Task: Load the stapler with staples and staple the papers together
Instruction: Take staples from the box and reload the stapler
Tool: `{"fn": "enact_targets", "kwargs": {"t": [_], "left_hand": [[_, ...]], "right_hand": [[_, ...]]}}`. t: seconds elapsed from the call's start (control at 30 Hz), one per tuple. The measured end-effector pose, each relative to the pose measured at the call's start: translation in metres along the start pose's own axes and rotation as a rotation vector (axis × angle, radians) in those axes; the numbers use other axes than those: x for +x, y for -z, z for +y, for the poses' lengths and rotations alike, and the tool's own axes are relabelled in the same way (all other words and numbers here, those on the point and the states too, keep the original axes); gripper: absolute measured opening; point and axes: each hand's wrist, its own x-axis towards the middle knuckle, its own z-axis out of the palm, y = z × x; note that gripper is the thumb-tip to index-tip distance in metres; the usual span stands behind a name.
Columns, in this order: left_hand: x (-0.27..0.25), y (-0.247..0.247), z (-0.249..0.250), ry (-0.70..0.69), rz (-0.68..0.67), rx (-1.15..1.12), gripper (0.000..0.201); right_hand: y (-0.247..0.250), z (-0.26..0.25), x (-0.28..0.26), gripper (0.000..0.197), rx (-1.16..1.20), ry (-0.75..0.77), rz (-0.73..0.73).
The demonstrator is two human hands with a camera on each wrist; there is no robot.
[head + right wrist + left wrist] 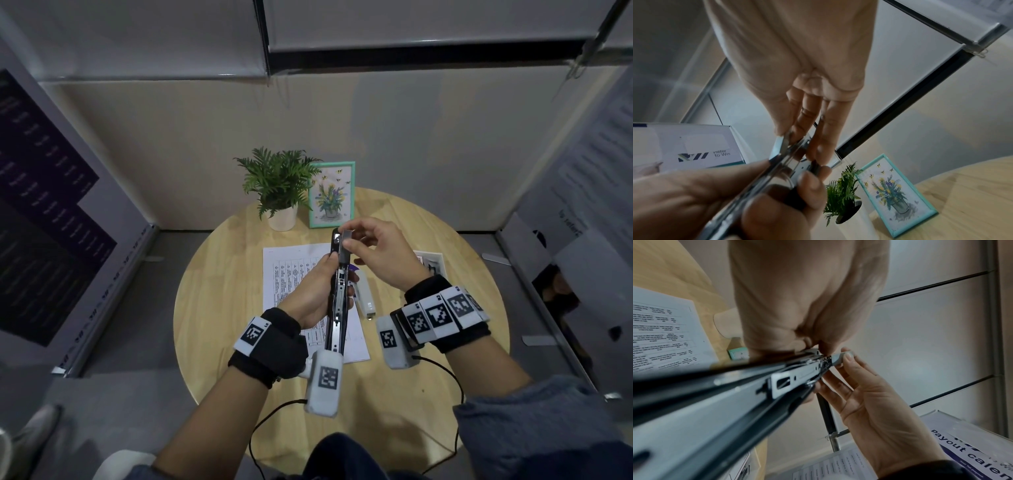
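Round wooden surface [219,308] holds the papers [291,274], not stapled yet. Left hand [308,291] grips the opened stapler [337,298]; right hand [380,253] pinches a staple strip [346,236] at its tip, loading likely just starting.

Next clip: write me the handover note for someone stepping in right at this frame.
Left hand grips the opened black stapler above the table, magazine channel exposed.
Right hand pinches a staple strip at the channel's far end; whether it is seated cannot be told.
Printed papers lie flat under the hands. A white stapler rests on them.
Done: stapler opened.
Left: seat the strip, close the stapler, staple the papers.
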Motion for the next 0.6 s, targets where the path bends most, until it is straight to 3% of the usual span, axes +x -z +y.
{"fn": "enact_targets", "kwargs": {"t": [0.23, 0.4, 0.6], "left_hand": [[0.0010, -0.0004, 0.0006, 0.003, 0.005, -0.008, 0.037], [0.0027, -0.0018, -0.0006, -0.019, 0.020, 0.005, 0.048], [0.0019, -0.0039, -0.0012, -0.084, 0.020, 0.023, 0.043]], "right_hand": [[-0.0004, 0.0019, 0.0006, 0.018, 0.003, 0.010, 0.008], [-0.0035, 0.0035, -0.0006, 0.019, -0.145, 0.104, 0.022], [-0.0086, 0.0044, -0.0043, 0.022, -0.215, 0.233, 0.091]]}}
